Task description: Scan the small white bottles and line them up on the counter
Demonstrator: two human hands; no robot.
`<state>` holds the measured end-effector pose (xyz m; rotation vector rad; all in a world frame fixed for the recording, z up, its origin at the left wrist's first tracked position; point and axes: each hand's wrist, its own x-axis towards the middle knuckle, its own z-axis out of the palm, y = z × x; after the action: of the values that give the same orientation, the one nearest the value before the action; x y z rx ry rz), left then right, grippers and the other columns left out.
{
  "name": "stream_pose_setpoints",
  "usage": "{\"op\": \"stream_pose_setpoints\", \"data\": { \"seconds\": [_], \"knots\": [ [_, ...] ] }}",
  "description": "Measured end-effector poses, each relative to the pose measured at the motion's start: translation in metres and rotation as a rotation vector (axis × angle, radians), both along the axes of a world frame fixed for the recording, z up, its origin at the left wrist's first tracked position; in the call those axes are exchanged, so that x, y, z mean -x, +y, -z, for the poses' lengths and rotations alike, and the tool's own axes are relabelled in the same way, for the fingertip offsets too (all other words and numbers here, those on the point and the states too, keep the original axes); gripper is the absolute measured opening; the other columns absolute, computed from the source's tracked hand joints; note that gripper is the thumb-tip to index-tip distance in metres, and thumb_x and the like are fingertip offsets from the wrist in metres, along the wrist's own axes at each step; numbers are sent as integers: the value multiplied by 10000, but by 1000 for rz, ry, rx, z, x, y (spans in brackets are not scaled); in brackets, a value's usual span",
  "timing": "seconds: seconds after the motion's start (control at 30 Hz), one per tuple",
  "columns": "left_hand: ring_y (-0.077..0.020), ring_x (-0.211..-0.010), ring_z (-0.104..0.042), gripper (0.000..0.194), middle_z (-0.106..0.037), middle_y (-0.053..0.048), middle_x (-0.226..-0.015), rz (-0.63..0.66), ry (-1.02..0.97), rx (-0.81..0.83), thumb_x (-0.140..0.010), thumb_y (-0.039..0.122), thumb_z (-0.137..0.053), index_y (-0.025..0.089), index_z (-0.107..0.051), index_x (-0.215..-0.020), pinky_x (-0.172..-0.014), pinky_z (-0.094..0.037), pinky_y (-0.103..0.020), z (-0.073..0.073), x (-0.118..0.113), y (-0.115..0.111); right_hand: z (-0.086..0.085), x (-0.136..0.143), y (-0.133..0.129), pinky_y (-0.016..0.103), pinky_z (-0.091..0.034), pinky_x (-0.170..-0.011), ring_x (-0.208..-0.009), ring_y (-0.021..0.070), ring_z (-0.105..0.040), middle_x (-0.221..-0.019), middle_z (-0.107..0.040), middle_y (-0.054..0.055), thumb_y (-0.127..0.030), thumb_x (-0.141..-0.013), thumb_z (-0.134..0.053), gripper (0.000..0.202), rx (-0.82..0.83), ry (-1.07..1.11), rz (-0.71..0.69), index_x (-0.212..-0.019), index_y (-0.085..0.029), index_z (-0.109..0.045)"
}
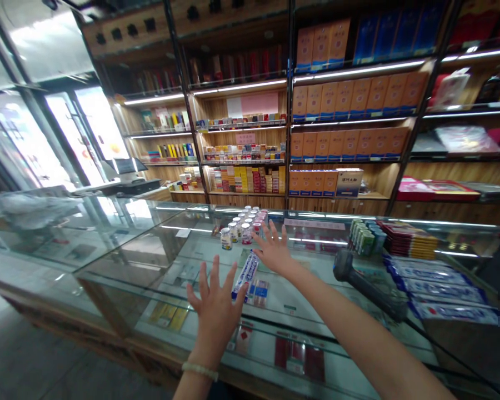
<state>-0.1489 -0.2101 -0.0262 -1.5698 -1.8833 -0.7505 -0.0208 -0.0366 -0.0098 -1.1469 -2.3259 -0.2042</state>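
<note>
My left hand [216, 305] is raised over the front of the glass counter, fingers spread, holding nothing. My right hand [274, 250] reaches farther over the counter with its fingers apart and nothing in them. Between the two hands lies a blue-and-white packet [246, 273] on the glass; my left thumb overlaps its lower end in view, and I cannot tell whether they touch. Just beyond my right hand, several small white-lidded bottles [226, 239] stand in rows, some partly hidden by that hand.
A barcode scanner [369, 289] with a cord lies right of my right arm. Beyond it are blue-and-white packets [437, 289], green cartons [361, 236] and a stack of red and yellow packs [408, 239]. Shelves of orange boxes [350, 100] line the back wall. A monitor [125, 166] stands at left.
</note>
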Motion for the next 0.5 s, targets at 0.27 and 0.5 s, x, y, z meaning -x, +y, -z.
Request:
{"op": "stream_pose_setpoints", "data": {
  "seconds": [0.27,0.5],
  "knots": [
    [-414,-1518,-201,471,-348,-139,-1618,61,32,-28,-946,436,-533,296,-588,-1393,-1172,-39,-713,-8,-10,13,-11,-13,-8,670,0,-1195,-1555,339,-65,-1687,-150,93,-511,-1004,-441,559,22,-31,-8,-1535,-348,-378],
    [-391,-1501,-246,439,-370,-159,-1601,4,103,-54,-976,408,-499,253,-606,-1372,-1178,-61,-685,-23,-28,28,-28,-38,-12,676,-22,-1192,-1556,329,-68,-1684,-167,88,-523,-1005,-438,552,-42,-18,6,-1527,-351,-387]
  ]
}}
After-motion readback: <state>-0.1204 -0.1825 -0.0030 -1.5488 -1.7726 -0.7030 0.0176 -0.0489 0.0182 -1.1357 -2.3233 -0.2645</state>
